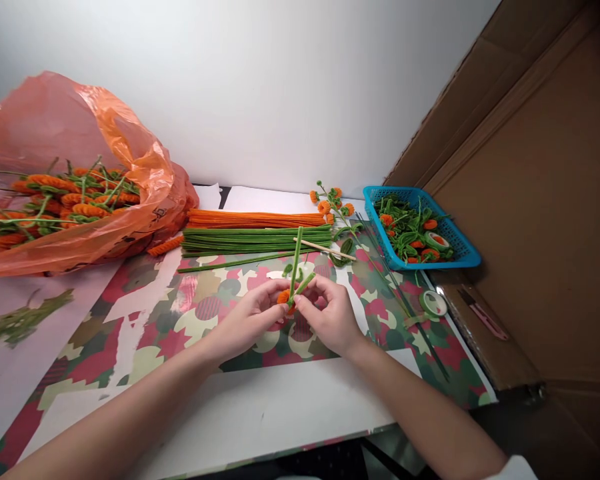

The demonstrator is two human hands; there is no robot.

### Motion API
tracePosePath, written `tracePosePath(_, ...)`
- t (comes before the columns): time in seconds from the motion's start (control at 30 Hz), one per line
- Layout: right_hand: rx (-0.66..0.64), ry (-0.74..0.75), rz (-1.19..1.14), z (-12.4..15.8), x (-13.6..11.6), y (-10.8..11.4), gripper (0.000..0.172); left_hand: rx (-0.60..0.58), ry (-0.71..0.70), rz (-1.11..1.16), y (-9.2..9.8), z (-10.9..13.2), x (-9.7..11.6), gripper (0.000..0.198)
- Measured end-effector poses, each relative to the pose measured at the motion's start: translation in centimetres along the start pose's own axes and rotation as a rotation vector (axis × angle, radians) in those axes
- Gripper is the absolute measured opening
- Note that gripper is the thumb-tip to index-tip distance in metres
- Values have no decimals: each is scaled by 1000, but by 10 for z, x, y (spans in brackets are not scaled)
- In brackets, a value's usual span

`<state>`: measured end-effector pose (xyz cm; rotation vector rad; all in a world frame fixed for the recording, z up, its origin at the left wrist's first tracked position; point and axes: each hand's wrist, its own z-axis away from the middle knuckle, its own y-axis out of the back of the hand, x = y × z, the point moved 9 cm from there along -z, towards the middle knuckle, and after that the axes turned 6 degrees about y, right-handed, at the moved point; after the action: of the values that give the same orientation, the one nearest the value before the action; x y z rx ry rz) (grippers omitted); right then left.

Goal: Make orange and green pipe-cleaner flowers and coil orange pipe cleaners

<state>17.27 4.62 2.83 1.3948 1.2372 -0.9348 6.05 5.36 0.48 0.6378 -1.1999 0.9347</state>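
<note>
Left hand and right hand clamped, between fingertips, one orange chenille piece and two green chenille lengths above one patterned sheet; behind lay one orange stem bundle and one green stem bundle, one blue basket rightward

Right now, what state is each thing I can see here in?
Left hand: closed on the orange-and-green piece
Right hand: pinching the same piece
Orange-and-green piece: held, green ends sticking up
Orange bag: open, well loaded
Blue basket: open-topped, loaded
Orange stems: lying side by side
Green stems: lying bunched
Wooden stick: resting across the green stems' right end
Pink cutter: lying on cardboard, blade position unclear
</note>
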Motion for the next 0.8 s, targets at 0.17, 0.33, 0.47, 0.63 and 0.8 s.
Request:
tracePosePath(0.17,26,122,148,-2,-8,5,6,-15,23,-22,0,2,1,19)
tracePosePath(0.33,-3,-114,-17,-5,18,5,16,-90,69,74,-3,2,-9,23)
tracePosePath(0.47,-65,-192,-273,-5,26,-9,20,-65,62,77,3,1,-10,17)
tracePosePath(0.63,77,-118,-286,-5,24,2,16,-24,-35,-18,6,3,4,8)
tracePosePath(0.8,95,-77,-231,-3,25,5,13,73,-268,-242,9,7,22,14)
